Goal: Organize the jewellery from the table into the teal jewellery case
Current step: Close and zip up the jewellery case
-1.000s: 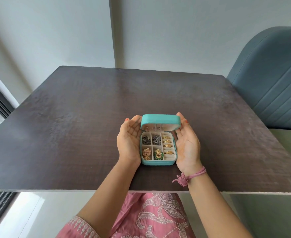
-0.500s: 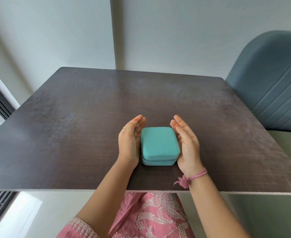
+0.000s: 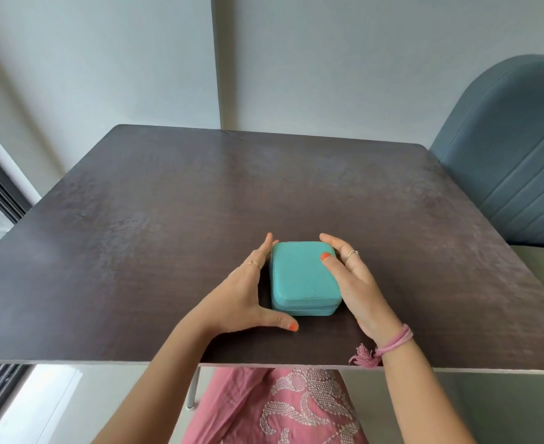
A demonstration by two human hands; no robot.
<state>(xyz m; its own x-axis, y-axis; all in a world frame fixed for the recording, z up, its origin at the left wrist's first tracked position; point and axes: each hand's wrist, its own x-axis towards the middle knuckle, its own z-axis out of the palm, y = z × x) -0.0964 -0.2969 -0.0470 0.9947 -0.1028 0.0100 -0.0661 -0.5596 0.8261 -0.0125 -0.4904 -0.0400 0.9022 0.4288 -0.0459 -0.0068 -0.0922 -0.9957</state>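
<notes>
Head | case [image 3: 302, 277] lid down on table [image 3: 136, 219] | left hand [image 3: 245, 296] spread flat against side, bracing | right hand [image 3: 350, 277] curled over lid, thumb on top, steadying for zipping

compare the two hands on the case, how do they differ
The left hand lies along the case's left side, thumb on the table; the right hand has its thumb on the lid. Only the right wrist wears a pink thread. Both wear a ring and orange polish.
</notes>
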